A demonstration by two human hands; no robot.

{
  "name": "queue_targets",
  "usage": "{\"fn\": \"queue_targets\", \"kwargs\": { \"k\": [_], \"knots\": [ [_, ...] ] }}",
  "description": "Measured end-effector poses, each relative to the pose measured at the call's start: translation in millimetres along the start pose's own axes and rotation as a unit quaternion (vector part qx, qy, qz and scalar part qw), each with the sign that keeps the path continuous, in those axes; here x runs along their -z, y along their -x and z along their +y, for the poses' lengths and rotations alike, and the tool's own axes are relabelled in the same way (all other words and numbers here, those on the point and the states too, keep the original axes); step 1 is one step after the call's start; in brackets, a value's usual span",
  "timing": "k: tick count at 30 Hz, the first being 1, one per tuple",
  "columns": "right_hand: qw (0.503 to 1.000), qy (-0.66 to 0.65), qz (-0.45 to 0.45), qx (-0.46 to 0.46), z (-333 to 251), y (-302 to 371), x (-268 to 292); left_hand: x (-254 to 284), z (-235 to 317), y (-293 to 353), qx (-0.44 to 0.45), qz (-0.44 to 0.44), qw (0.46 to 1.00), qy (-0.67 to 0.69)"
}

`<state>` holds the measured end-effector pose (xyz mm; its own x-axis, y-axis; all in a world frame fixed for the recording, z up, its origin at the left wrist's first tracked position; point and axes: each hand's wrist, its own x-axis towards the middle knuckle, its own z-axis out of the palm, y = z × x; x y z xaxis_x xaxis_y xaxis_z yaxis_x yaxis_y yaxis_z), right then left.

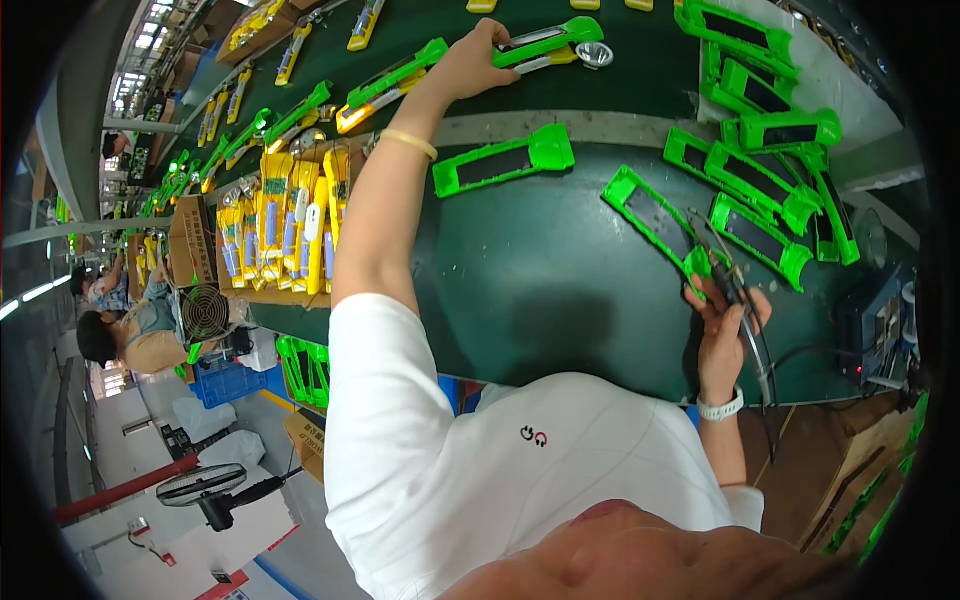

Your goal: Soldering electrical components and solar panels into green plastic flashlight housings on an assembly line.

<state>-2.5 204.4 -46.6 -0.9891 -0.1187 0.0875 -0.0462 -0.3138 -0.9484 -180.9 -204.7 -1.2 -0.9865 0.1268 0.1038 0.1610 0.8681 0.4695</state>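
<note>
My left hand (468,62) reaches across to the far strip and grips the end of a green plastic lamp housing (553,39). That housing lies over a yellow lamp body, beside a round silver reflector (595,55). On the right, my right hand (728,322) is closed round a soldering iron (735,285) with a black handle, its thin tip pointing away from me. Just under the iron, a green housing with a dark panel (650,215) lies on the table, its near end by my fingers. Another green housing (505,165) lies between my hands.
Several green housings (760,185) are heaped at the right. A box of yellow lamp bodies (285,225) stands left of my arm. Green and yellow parts line the dark green far strip (630,95). A blue box with a red light (865,330) sits at the right edge. People work farther left.
</note>
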Motion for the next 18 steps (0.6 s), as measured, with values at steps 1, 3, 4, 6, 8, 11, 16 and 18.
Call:
{"fn": "queue_targets", "kwargs": {
  "k": [1,3,4,6,8,11,16,18],
  "knots": [
    [1.000,0.000,-0.002,0.006,-0.3,-0.2,-1.7,7.5,-10.2,-11.7,0.003,-0.041,0.999,-0.008],
    [1.000,-0.003,0.011,0.001,-0.6,-0.1,-1.9,26.2,-25.2,-42.6,0.052,-0.196,0.978,0.057],
    [1.000,-0.007,0.016,-0.003,-1.5,-1.1,-2.1,36.9,-27.2,-58.6,0.092,-0.268,0.955,0.091],
    [1.000,0.001,0.023,-0.010,-5.1,-0.5,-3.4,50.2,-25.2,-79.2,0.182,-0.238,0.953,0.039],
    [1.000,0.002,0.021,-0.017,-3.5,0.2,-1.8,49.0,-47.5,-115.9,0.264,-0.214,0.930,-0.143],
    [1.000,0.008,0.017,-0.025,-4.9,0.2,-2.8,3.8,-69.9,-148.9,0.316,0.022,0.937,-0.147],
    [1.000,-0.001,0.011,-0.025,-1.9,-0.7,-1.8,1.7,-59.9,-129.3,0.273,0.083,0.940,-0.189],
    [1.000,-0.002,-0.004,-0.028,-5.5,-2.0,-5.5,19.7,-42.5,-101.9,0.207,0.140,0.959,-0.132]
  ]
}}
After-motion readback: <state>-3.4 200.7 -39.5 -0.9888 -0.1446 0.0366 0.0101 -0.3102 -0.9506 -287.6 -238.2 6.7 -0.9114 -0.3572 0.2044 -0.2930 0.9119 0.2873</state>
